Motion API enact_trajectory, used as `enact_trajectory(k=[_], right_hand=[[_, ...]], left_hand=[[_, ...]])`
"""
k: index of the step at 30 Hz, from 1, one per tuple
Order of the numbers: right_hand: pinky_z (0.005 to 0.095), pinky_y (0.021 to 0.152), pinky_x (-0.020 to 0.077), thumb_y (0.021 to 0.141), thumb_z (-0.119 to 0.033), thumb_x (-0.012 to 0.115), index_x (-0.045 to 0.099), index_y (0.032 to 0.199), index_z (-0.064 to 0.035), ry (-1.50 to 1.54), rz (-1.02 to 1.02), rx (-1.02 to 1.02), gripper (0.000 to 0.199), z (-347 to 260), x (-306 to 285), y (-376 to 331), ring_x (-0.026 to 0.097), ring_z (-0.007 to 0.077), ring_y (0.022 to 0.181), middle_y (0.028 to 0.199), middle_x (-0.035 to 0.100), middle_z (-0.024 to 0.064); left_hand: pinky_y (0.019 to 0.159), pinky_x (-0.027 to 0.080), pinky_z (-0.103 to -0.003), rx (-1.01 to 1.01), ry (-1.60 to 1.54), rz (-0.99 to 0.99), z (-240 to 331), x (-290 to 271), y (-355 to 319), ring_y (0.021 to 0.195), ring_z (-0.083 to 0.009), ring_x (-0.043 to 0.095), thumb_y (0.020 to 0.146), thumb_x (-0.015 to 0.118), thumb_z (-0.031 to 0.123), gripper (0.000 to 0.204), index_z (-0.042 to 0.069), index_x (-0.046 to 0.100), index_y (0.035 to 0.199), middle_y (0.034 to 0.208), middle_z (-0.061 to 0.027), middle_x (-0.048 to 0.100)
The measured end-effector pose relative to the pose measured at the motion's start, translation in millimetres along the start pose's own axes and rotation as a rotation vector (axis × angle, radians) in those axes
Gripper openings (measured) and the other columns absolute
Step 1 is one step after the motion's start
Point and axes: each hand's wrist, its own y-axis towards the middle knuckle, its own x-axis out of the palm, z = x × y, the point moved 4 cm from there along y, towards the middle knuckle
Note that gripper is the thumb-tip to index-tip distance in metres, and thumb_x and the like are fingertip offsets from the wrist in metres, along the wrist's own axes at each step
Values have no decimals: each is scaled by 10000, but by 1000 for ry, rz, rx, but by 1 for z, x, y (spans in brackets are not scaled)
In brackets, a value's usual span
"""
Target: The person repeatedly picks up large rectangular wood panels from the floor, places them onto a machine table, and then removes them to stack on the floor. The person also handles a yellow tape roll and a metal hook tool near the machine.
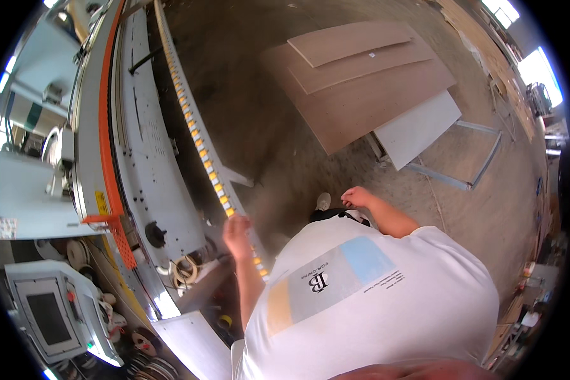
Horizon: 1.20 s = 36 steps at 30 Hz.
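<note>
Head view: my left hand (237, 235) touches the yellow-rollered rail (204, 163) beside a long machine (149, 126); I can't tell whether its fingers grip. My right hand (358, 197) hangs released, fingers loosely curled. Brown boards (367, 104) occupy the floor beyond, near a metal frame (440, 177).

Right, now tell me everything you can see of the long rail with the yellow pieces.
The long, narrow rail is pale grey and looks metal, with a row of yellow-orange pieces, perhaps rollers, alternating with whitish ones. It runs beside the machine's bed, across a dark gap, from the picture's top edge down past the left hand, which seems to rest on it. A grey bracket juts from its right.
</note>
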Motion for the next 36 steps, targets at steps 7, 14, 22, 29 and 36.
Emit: enact_trajectory(k=[7,14,22,29,36], right_hand=[[291,597,531,986,-289,648,760,1080,-84,209,115,-38,252,32,-99,38,699,121,772,950,764,38],[340,579,540,958,-281,647,741,972,-80,563,373,55,222,147,-175,53,675,151,694,867,737,32],[413,679,558,930,-303,650,766,950,-108,4,380,23,228,249,-106,59,683,216,759,842,706,159],[411,686,555,931,-300,651,766,951,-103,424,373,347,229,162,-102,59,679,212,767,847,710,148],[410,693,552,932,-297,653,765,952,-97,663,402,609,230,25,-128,31,676,207,775,853,714,137]], left_hand=[[780,566,-295,-278,571,-531,-76,148,-6,845,-154,700,1008,620,150,270,-8,667,1222,995,-93,738],[644,521,-242,-373,570,-658,-147,217,85,781,-139,698,986,627,121,227,27,679,1186,969,-78,739],[706,565,-298,-391,924,-864,-155,333,212,835,-177,714,1019,608,276,346,27,636,1257,1042,-101,730],[714,556,-298,-735,825,-1051,-246,443,388,861,-178,710,971,609,196,271,55,662,1197,1021,-82,731],[707,528,-385,121,1469,-1545,-403,573,576,902,-208,667,881,577,134,141,111,688,965,986,-55,699]])
